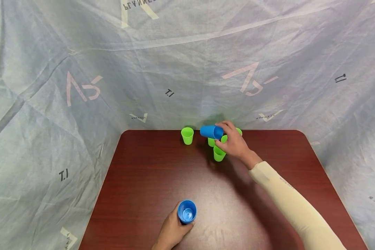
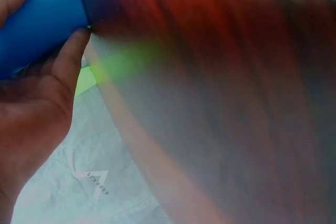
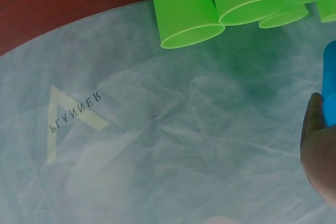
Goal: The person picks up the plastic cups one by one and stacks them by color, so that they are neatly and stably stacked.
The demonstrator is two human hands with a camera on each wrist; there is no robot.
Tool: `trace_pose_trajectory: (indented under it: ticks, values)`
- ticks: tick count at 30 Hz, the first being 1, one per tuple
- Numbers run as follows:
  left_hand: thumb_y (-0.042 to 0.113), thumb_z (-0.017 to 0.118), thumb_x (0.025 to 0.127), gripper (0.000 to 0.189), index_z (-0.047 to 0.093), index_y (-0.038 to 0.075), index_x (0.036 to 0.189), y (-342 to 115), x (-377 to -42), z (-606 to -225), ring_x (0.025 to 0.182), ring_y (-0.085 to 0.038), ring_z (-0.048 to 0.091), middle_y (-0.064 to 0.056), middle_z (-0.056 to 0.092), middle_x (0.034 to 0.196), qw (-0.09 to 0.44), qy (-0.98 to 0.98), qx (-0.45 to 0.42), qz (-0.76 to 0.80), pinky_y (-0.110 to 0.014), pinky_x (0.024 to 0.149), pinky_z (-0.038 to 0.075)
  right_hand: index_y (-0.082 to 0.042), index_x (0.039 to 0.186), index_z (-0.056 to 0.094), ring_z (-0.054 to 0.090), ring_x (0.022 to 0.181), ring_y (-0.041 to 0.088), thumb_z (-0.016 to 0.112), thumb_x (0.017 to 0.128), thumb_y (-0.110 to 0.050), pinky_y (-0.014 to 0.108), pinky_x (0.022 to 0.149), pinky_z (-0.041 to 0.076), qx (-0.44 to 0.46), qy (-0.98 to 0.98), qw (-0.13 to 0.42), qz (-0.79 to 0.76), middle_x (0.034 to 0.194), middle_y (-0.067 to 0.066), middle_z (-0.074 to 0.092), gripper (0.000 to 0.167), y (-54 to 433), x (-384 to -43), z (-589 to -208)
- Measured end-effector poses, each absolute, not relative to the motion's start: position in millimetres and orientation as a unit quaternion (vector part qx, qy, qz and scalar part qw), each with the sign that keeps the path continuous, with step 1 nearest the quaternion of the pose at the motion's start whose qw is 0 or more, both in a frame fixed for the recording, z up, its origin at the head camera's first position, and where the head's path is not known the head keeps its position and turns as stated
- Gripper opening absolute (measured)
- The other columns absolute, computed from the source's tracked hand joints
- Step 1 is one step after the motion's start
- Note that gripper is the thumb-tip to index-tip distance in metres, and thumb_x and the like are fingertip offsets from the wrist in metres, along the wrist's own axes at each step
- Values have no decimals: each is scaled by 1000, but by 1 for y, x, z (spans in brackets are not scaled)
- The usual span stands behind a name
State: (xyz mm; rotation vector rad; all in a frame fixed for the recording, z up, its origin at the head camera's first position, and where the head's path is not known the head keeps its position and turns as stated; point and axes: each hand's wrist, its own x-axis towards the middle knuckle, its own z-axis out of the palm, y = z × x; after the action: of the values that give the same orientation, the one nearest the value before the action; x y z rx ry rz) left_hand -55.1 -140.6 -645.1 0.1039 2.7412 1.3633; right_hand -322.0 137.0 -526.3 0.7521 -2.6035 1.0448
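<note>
Near the front of the table [image 1: 137, 194] my left hand [image 1: 172, 227] grips a blue cup [image 1: 187, 210] whose mouth faces up toward the head camera. The left wrist view shows fingers and thumb round that cup [image 2: 42, 22]. Toward the back, my right hand [image 1: 235, 143] holds another blue cup [image 1: 207, 131] by its rim end, tipped on its side with the mouth toward the hand. It hangs over a cluster of green cups [image 1: 218, 154], partly hidden behind hand and cup. In the right wrist view only an edge of this cup [image 3: 331, 72] shows.
A single green cup [image 1: 187, 135] stands upright left of the cluster, near the table's back edge. Grey printed cloth [image 1: 200, 69] hangs behind the table and along both sides. Several green cups [image 3: 186, 9] line the top of the right wrist view.
</note>
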Motion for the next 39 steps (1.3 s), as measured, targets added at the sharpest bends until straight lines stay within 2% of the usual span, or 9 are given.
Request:
trace_pose_trajectory:
  ticks: [8, 15, 30, 39]
  values:
    - [29, 93, 80, 76, 55, 16, 145, -140, -51, -647, 124, -28, 70, -7, 73, 133, 47, 896, 29, 440, -53, 103, 56, -7, 147, 57, 59, 125, 38, 78, 91, -17, 58, 99, 57, 253, -889, 115, 363, 145, 16, 51, 61, 135, -308, -529]
    - [32, 93, 81, 80, 53, 12, 148, -140, -52, -646, 124, -33, 69, -12, 72, 135, 46, 895, 30, 442, -57, 102, 56, -5, 147, 57, 57, 127, 35, 78, 91, -15, 55, 101, 56, 271, -879, 129, 370, 143, 16, 52, 61, 134, -300, -528]
    - [30, 93, 81, 79, 53, 10, 147, -141, -54, -644, 125, -33, 69, -13, 71, 135, 50, 894, 39, 443, -57, 103, 55, -6, 138, 60, 57, 123, 33, 76, 86, -16, 56, 96, 57, 283, -876, 147, 363, 138, 14, 56, 56, 132, -279, -527]
    - [30, 92, 82, 80, 52, 8, 147, -141, -54, -642, 126, -34, 68, -15, 71, 135, 56, 892, 39, 447, -58, 103, 54, -7, 134, 62, 56, 118, 29, 78, 83, -14, 57, 94, 57, 282, -867, 121, 393, 136, 11, 57, 54, 128, -270, -531]
